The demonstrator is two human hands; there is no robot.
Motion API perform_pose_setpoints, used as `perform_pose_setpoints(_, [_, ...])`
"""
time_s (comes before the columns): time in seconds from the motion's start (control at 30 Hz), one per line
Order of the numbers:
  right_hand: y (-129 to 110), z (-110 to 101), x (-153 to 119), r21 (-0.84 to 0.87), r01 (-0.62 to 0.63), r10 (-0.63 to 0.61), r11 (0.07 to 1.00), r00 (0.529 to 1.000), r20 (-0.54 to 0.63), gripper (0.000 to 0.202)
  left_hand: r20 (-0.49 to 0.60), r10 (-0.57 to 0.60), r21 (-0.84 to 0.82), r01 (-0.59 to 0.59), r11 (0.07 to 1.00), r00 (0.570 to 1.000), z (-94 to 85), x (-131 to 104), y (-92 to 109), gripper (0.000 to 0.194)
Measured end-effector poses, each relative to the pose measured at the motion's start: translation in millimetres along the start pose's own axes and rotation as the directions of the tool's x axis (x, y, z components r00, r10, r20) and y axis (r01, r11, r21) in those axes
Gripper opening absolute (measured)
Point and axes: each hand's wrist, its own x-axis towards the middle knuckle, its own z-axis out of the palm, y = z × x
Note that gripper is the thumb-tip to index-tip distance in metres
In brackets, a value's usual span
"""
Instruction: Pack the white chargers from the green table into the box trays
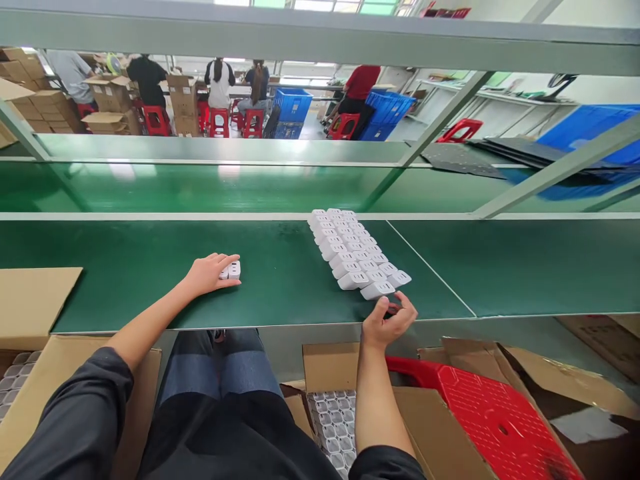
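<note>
My left hand (207, 275) rests on the green bench, thumb and fingers closed around a small pair of white charger plugs (234, 270) with dark port slots. The palm hides part of them. To the right, a slanted block of white chargers (350, 250) stands in several close rows, port faces up. At the near end of that block, my right hand (390, 321) is held over the bench edge. Its fingers are curled with thumb and forefinger apart, and nothing shows between them. The nearest charger (377, 289) is just beyond its fingertips.
Below the bench, an open carton (333, 367) holds a tray of clear-grey cells (337, 427). A red stool (500, 413) and more cartons lie right. Cardboard (37, 300) covers the bench's left end. Metal rails (320, 33) cross overhead; several people sit far back.
</note>
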Motion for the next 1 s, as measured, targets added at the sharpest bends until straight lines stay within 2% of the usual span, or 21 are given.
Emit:
perform_pose_setpoints(0.1, [-1,-1,1,0.021,-0.039,0.039,0.999,0.999,-0.002,0.057,-0.032,-0.055,-0.144,0.050,0.988,0.998,0.6,0,3,0.055])
perform_pose_setpoints(0.2, [-5,-6,4,0.068,-0.075,0.076,0.995,0.997,-0.008,0.058,-0.100,-0.122,-0.364,0.078,0.928,0.988,-2.5,-15,9,0.063])
perform_pose_setpoints(0.27, [-17,-11,0,0.092,-0.093,0.096,0.991,0.995,-0.021,0.058,-0.146,-0.192,-0.542,0.084,0.836,0.970,-1.8,-35,18,0.073])
perform_pose_setpoints(0.33, [-44,-17,-12,0.148,-0.106,0.111,0.983,0.993,-0.027,0.054,-0.177,-0.278,-0.694,0.081,0.716,0.944,2.0,-60,31,0.085])
perform_pose_setpoints(0.37, [-63,-20,-21,0.203,-0.107,0.113,0.973,0.994,-0.014,0.051,-0.179,-0.326,-0.766,0.076,0.638,0.928,4.4,-73,38,0.091])
perform_pose_setpoints(0.4, [-84,-24,-32,0.286,-0.100,0.096,0.953,0.995,0.029,0.048,-0.160,-0.379,-0.852,0.066,0.519,0.912,6.5,-85,45,0.092])
perform_pose_setpoints(0.43, [-108,-28,-45,0.382,-0.095,0.065,0.919,0.994,0.091,0.044,-0.119,-0.429,-0.935,0.044,0.352,0.896,8.1,-96,52,0.090])
perform_pose_setpoints(0.47, [-132,-32,-57,0.482,-0.090,0.004,0.872,0.984,0.177,0.041,-0.059,-0.465,-0.989,0.011,0.146,0.883,8.8,-106,58,0.083])
perform_pose_setpoints(0.53, [-180,-42,-81,0.643,-0.053,-0.198,0.764,0.929,0.313,0.041,0.065,-0.484,-0.964,-0.071,-0.256,0.873,8.0,-123,69,0.069])
perform_pose_setpoints(0.57, [-201,-48,-90,0.701,-0.033,-0.304,0.712,0.886,0.350,0.043,0.104,-0.478,-0.917,-0.102,-0.385,0.872,7.0,-130,73,0.064])
perform_pose_setpoints(0.63, [-239,-60,-103,0.785,0.027,-0.500,0.619,0.784,0.367,0.048,0.124,-0.482,-0.873,-0.136,-0.468,0.867,5.0,-141,78,0.061])
perform_pose_setpoints(0.73, [-280,-72,-107,0.842,0.118,-0.687,0.526,0.643,0.339,0.058,0.120,-0.532,-0.889,-0.148,-0.433,0.838,5.5,-152,83,0.067])
perform_pose_setpoints(0.8, [-298,-72,-108,0.844,0.180,-0.752,0.506,0.570,0.329,0.060,0.071,-0.600,-0.946,-0.137,-0.294,0.797,7.0,-157,85,0.070])
perform_pose_setpoints(0.83, [-304,-70,-109,0.840,0.206,-0.768,0.503,0.551,0.325,0.057,0.009,-0.638,-0.976,-0.133,-0.173,0.770,7.1,-160,88,0.070])
perform_pose_setpoints(0.87, [-308,-67,-111,0.838,0.215,-0.771,0.501,0.550,0.320,0.052,-0.076,-0.663,-0.992,-0.126,-0.028,0.745,6.3,-162,90,0.067])
perform_pose_setpoints(0.9, [-310,-64,-115,0.840,0.195,-0.756,0.506,0.570,0.323,0.046,-0.169,-0.663,-0.985,-0.114,0.126,0.729,4.2,-166,94,0.063])
perform_pose_setpoints(0.93, [-310,-61,-119,0.845,0.143,-0.718,0.516,0.609,0.335,0.039,-0.247,-0.638,-0.959,-0.092,0.266,0.729,0.8,-169,99,0.060])
perform_pose_setpoints(1.0, [-307,-57,-130,0.848,-0.042,-0.590,0.528,0.701,0.402,0.035,-0.331,-0.535,-0.876,-0.043,0.480,0.777,-9.4,-177,111,0.061])
